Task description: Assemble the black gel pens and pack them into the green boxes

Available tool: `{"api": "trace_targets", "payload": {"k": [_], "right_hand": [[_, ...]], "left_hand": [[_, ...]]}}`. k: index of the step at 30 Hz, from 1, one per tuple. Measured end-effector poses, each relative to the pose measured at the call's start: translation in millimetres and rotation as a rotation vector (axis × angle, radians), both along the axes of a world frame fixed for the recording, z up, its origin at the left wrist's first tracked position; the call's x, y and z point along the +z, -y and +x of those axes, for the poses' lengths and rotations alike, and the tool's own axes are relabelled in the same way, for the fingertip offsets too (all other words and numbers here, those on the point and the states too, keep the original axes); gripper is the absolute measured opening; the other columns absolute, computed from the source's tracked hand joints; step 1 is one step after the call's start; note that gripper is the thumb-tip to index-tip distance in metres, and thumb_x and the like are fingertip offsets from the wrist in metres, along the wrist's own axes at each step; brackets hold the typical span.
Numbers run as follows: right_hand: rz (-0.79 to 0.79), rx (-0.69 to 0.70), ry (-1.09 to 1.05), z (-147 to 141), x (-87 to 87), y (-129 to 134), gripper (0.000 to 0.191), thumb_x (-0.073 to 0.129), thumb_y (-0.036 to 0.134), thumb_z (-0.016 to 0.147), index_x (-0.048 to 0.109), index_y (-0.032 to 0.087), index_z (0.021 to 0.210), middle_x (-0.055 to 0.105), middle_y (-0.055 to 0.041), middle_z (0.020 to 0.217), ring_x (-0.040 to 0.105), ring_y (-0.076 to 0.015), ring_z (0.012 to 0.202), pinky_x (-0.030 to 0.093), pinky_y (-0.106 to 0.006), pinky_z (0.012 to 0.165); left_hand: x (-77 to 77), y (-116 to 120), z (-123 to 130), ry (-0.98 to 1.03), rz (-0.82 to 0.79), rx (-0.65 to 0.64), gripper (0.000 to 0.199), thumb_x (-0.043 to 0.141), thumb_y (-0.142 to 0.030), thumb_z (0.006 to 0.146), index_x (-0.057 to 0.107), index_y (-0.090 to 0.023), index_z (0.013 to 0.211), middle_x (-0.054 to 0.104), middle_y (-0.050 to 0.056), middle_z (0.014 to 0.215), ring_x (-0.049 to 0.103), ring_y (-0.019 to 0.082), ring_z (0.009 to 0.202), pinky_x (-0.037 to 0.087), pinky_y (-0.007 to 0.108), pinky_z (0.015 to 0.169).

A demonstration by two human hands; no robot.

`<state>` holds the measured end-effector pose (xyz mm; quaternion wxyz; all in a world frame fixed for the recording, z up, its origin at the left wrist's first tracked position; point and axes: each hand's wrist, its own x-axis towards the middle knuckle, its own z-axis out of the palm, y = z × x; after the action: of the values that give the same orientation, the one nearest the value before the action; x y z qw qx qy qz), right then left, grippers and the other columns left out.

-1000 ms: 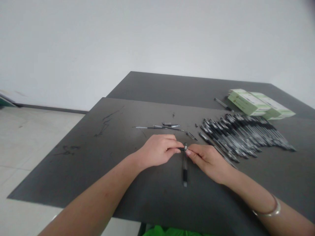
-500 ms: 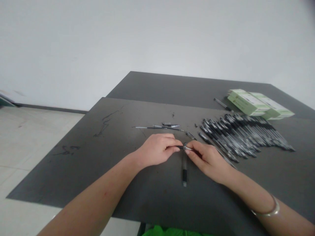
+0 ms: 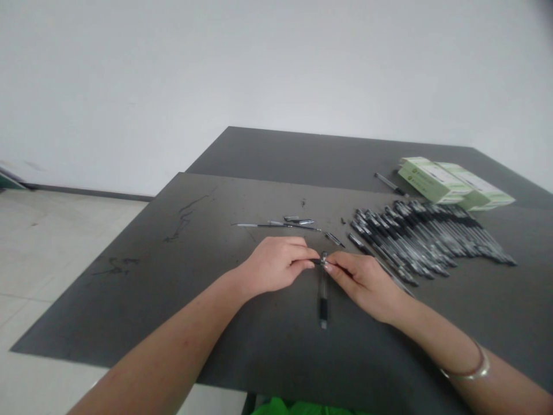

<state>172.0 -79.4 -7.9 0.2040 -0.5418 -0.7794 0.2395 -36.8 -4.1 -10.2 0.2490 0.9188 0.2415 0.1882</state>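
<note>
Above the table's middle, my left hand (image 3: 279,262) is closed in a pinch on a thin dark pen part (image 3: 317,261). My right hand (image 3: 365,279), also pinching, meets it at its pale, silvery end; the fingers hide most of that end. Just below the fingertips a clear pen (image 3: 324,288) with a black grip lies on the table, pointing towards me. Its far end sits under or right behind the held part.
On the dark table (image 3: 151,300) several pens (image 3: 427,236) lie in a slanted row at right. Refills (image 3: 276,225) and caps (image 3: 334,240) lie beyond my hands. Two green-white boxes (image 3: 436,178) and a single pen (image 3: 389,183) are farther back.
My right fingertips have edged left towards my left hand, and less of the silvery end shows between them. The pen on the table and the other things stay put.
</note>
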Motion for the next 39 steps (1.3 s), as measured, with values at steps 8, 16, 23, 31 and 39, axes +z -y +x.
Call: {"api": "trace_targets", "payload": {"k": [8, 16, 23, 31, 39], "right_hand": [[-0.005, -0.014, 0.007, -2, 1.8, 0, 0.027, 0.041, 0.029, 0.098, 0.058, 0.02, 0.079, 0.061, -0.0004, 0.069, 0.06, -0.0151, 0.066, 0.041, -0.026, 0.062], [0.023, -0.187, -0.089, 6, -1.9, -4, 0.032, 0.039, 0.036, 0.098, 0.059, 0.02, 0.08, 0.058, 0.0008, 0.065, 0.055, -0.0139, 0.06, 0.04, -0.025, 0.058], [0.046, -0.253, -0.226, 8, 0.2, -3, 0.037, 0.038, 0.041, 0.099, 0.06, 0.019, 0.079, 0.055, 0.0012, 0.061, 0.053, -0.0128, 0.057, 0.041, -0.024, 0.057], [0.037, -0.205, -0.244, 5, 1.9, -2, 0.035, 0.038, 0.041, 0.099, 0.059, 0.019, 0.079, 0.057, 0.0003, 0.064, 0.054, -0.0135, 0.059, 0.041, -0.024, 0.057], [0.044, -0.074, -0.166, -2, 7.5, 1, 0.029, 0.041, 0.034, 0.099, 0.064, 0.019, 0.091, 0.061, -0.0006, 0.071, 0.056, -0.0136, 0.064, 0.042, -0.024, 0.062]], "left_hand": [[-1.3, 1, 0, -0.014, 0.016, 0.003, 0.024, 0.05, -0.026, 0.094, 0.07, -0.023, 0.109, 0.071, 0.003, 0.099, 0.066, 0.016, 0.093, 0.049, 0.026, 0.083], [1.4, -6, -3, 0.349, 0.205, 0.378, 0.021, 0.057, -0.029, 0.09, 0.069, -0.018, 0.103, 0.067, 0.008, 0.104, 0.061, 0.019, 0.1, 0.047, 0.032, 0.091], [0.6, -13, -4, 0.432, -0.163, 0.602, 0.027, 0.053, -0.041, 0.091, 0.066, -0.017, 0.085, 0.065, -0.001, 0.068, 0.056, 0.011, 0.058, 0.045, 0.023, 0.057], [3.8, -13, 2, 0.621, -0.567, 0.527, 0.028, 0.06, -0.039, 0.086, 0.068, -0.013, 0.091, 0.072, 0.008, 0.088, 0.066, 0.014, 0.064, 0.049, 0.021, 0.049], [2.4, -13, 4, 0.788, -0.908, 0.348, 0.023, 0.062, -0.036, 0.086, 0.06, -0.013, 0.082, 0.071, 0.008, 0.089, 0.06, 0.008, 0.053, 0.041, 0.015, 0.038]]}}
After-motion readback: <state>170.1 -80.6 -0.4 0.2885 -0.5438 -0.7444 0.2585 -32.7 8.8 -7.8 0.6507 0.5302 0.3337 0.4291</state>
